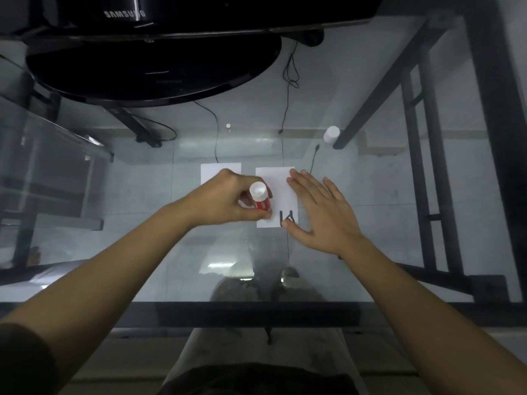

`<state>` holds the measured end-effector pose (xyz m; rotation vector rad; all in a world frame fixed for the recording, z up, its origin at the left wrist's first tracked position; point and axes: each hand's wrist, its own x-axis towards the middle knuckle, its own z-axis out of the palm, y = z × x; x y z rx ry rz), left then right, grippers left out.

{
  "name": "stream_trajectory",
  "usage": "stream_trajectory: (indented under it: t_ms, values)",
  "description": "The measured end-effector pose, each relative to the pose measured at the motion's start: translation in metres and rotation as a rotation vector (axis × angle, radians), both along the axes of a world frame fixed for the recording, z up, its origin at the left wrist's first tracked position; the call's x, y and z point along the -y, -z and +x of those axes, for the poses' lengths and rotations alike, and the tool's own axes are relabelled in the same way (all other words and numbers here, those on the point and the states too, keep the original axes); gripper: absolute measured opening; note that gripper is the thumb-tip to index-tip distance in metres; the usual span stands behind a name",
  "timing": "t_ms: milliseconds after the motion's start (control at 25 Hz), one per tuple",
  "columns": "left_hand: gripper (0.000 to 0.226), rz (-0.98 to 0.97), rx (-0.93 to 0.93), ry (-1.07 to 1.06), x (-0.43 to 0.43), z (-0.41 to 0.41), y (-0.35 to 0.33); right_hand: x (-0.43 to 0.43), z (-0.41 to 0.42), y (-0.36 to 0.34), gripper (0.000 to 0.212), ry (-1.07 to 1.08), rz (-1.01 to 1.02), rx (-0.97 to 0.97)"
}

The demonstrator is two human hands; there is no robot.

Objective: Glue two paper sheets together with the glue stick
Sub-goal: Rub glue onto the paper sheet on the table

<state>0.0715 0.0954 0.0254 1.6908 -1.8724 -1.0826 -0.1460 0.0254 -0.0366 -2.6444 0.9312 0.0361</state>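
The left hand (225, 199) pinched the uncapped glue stick (261, 199) against the right sheet (278, 192), which the spread right hand (322, 212) pinned to the bench (142, 195). Gluing looked underway; the left sheet (212, 172), just beside, remained unjoined.

Two white paper sheets are laid side by side on the glass worktop (142, 195), a narrow gap between them. The left sheet (212, 172) is largely covered, with only its far part seen. The right sheet (278, 189) lies flat and bears dark markings at its near edge. The glue stick (260, 198), red-bodied with a white end turned upward, is held roughly upright at the right sheet's left edge. A white cap (331, 134) is stood apart, further back on the right.
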Motion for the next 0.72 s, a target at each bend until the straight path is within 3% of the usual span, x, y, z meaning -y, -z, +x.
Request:
stream_trajectory:
  t_ms: [240, 440, 600, 720]
  values:
    - [0.032, -0.081, 0.120, -0.179, 0.035, 0.028, -0.001, 0.000, 0.000, -0.001, 0.075, -0.007, 0.001, 0.002]
    - [0.031, -0.002, -0.041, -0.003, -0.003, -0.007, 0.003, -0.001, 0.000, -0.002, 0.076, -0.002, 0.004, -0.005]
    - [0.030, 0.000, 0.016, -0.001, 0.020, 0.006, 0.005, 0.000, -0.001, 0.000, 0.076, 0.003, 0.007, 0.005]
    - [0.033, -0.068, 0.116, -0.129, 0.048, 0.026, 0.002, -0.001, -0.001, 0.001, 0.076, 0.002, 0.007, 0.008]
